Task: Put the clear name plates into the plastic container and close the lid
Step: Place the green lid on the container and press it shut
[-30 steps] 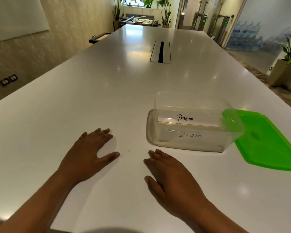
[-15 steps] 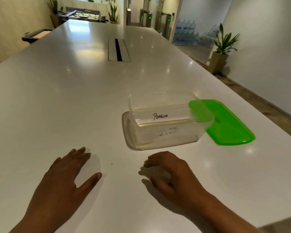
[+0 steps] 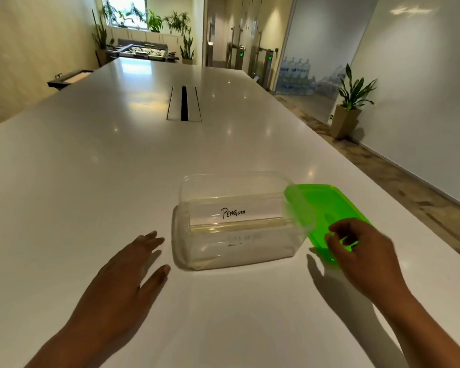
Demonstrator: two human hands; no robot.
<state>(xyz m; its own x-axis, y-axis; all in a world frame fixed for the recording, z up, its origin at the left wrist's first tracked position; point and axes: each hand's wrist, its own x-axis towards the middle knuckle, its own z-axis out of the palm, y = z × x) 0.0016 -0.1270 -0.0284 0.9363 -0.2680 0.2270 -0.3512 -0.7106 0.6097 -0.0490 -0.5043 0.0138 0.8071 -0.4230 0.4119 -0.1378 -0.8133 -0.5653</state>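
A clear plastic container [image 3: 202, 251] stands open on the white table [image 3: 91, 181]. Inside it lie clear name plates; one [image 3: 234, 213] reads "PENGUIN", and a second one [image 3: 243, 239] below it shows blurred writing through the wall. The green lid [image 3: 316, 205] lies flat on the table against the container's right side. My right hand [image 3: 361, 253] is over the lid's near corner with fingers curled at its edge; a firm grip cannot be made out. My left hand [image 3: 125, 277] rests flat on the table, fingers apart, left of the container.
A cable slot [image 3: 184, 103] is set into the table's middle farther back. The table's right edge runs close past the lid. A potted plant [image 3: 352, 102] stands on the floor by the right wall.
My right hand has moved from in front of the container to the right, onto the green lid's near corner. My left hand has stayed flat on the table.
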